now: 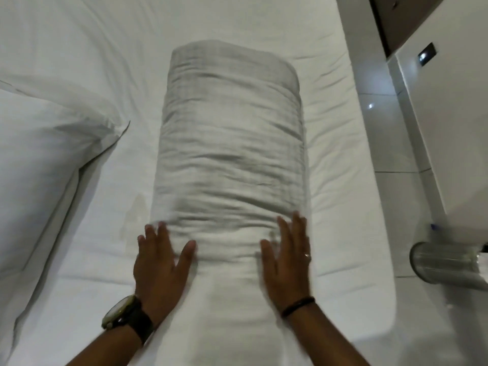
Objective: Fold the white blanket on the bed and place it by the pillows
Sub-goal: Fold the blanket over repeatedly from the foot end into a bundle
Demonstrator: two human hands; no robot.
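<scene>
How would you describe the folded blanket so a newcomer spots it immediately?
Start at the white bed filling the view. The pillow lies at its left; the blanket is the long thick bundle in the middle, both hands flat on its near end. Unlike the smooth pillow, it is finely crinkled and greyer.

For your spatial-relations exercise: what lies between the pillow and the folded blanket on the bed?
In the head view, only bare white bedsheet lies between the pillow and the folded blanket; the two do not touch.
</scene>
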